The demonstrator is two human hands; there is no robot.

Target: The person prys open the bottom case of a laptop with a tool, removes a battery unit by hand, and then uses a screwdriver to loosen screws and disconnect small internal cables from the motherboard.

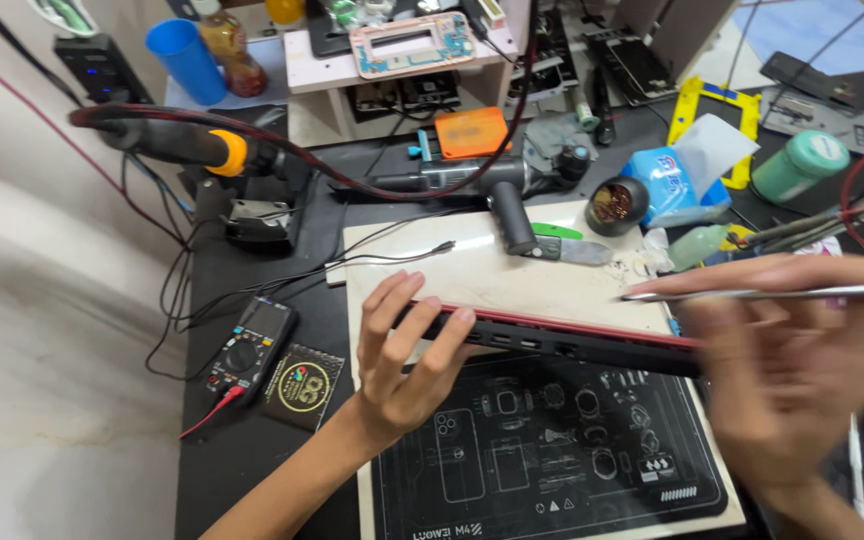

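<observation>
A thin dark laptop with a red edge is tilted up on its side over a black printed work mat. My left hand grips the laptop's left end, fingers curled over the top edge. My right hand, blurred by motion, is at the laptop's right end and holds a slim metal tool that points left across the white board behind the laptop.
A multimeter with red lead lies left of the mat. Behind the board are a hot-air gun, soldering handle, blue cup, wipes pack, green jar and a shelf of phone parts.
</observation>
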